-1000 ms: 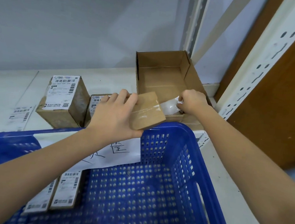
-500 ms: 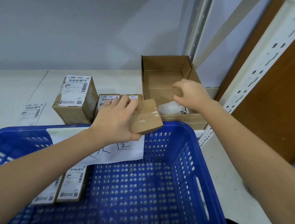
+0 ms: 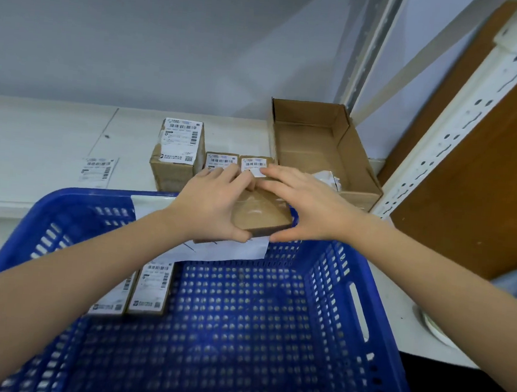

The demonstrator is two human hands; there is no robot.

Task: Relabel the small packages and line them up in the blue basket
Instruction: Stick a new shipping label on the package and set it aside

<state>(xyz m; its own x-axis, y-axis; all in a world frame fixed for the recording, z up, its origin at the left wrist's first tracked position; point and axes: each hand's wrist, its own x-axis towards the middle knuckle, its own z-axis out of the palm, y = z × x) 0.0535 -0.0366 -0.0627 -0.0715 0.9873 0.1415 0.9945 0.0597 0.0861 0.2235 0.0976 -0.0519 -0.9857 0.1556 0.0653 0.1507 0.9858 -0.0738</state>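
Held package's [image 3: 260, 216] far end under both hands, basket labels [image 3: 151, 286] unreadable, blue basket [image 3: 351, 296] cropped below

Open cardboard box [image 3: 314, 144] at the back of the white worktop [image 3: 39, 135], crumpled white paper [image 3: 326, 179] inside its near end. Perforated white shelf upright [image 3: 461, 119] just right, brown board [image 3: 484, 182] behind. Grey wall [image 3: 140, 32] beyond.
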